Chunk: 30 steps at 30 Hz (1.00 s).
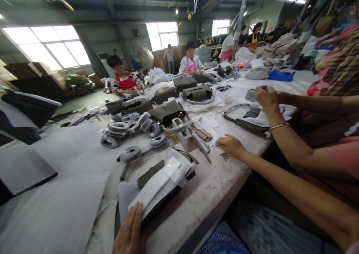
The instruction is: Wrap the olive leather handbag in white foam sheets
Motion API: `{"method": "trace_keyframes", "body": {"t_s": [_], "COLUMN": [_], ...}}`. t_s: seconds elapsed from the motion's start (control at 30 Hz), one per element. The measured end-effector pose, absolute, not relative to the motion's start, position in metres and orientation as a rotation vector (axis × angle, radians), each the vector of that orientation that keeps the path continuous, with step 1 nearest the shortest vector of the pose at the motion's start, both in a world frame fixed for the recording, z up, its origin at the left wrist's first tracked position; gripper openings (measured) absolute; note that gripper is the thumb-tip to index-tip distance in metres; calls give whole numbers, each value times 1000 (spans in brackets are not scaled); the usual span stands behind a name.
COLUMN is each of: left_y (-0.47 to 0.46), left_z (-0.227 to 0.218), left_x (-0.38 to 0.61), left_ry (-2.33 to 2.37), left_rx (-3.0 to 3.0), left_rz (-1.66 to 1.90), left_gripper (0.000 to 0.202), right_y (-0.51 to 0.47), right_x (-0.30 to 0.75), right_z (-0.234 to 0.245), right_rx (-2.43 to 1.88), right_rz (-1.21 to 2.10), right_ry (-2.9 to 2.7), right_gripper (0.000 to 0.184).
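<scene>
Olive-grey bag [151, 173]: lies on the near part of the surface [202, 205], slanting away from the wearer, with a white paper wrap [155, 186] across it and a clear packet [176, 175] at the wrap's far end.
Step in hand: seems to be handling the wrapped bag, the left side steadying it while the right goes to the small pieces beyond.
Next move: would call for a light fingertip pinch on the right, if a loose slip or strip is wanted, with the left keeping the bag from sliding.
Left hand [129, 229]: fingers straight and close together, laid over the near end of the bag and wrap; the thumb is hidden, so I cannot tell whether it grips.
Right hand [230, 145]: palm down at the end of a long outstretched arm, fingers loosely extended, apparently holding nothing; contact with the paper at its fingertips is too small to judge.
Brown strips [202, 132]: between the right hand and the tape dispenser [187, 140].
Co-worker's hands [266, 97]: raised together farther off, around a small grey piece.
</scene>
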<state>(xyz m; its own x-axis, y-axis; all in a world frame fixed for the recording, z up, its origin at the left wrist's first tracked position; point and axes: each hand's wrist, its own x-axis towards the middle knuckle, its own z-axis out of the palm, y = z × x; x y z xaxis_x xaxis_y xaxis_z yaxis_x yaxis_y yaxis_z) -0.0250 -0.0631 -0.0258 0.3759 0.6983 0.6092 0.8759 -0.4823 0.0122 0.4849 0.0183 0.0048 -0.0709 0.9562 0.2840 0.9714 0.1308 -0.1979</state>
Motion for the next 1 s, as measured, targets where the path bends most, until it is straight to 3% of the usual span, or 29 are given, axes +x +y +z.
{"method": "trace_keyframes", "body": {"t_s": [0.3, 0.4, 0.57, 0.63, 0.7, 0.83, 1.0], "left_y": [-62, -65, -72, -73, -73, -71, -72], "left_z": [-29, -26, -18, -17, -18, -21, -22], "left_x": [-27, -25, -18, -17, -18, -23, -26], "left_ry": [-1426, -1487, -1643, -1679, -1674, -1623, -1691], "left_rx": [-2328, -2279, -2209, -2182, -2189, -2233, -2215], "left_rz": [-870, -909, -906, -903, -898, -885, -905], "left_gripper": [72, 71, 68, 68, 67, 67, 70], "right_y": [-23, -59, -121, -133, -134, -108, -66], "right_x": [452, 411, 340, 331, 336, 370, 396], "right_z": [24, 26, 24, 19, 10, -17, -36], "right_rx": [-1839, -1732, -1402, -1310, -1432, -1816, -2016], "right_rz": [-75, 241, 1080, 1207, 967, 173, -39], "right_ry": [-1917, -1775, -1747, -1801, -1797, -1514, -1391], "right_gripper": [29, 30, 31, 28, 29, 42, 69]}}
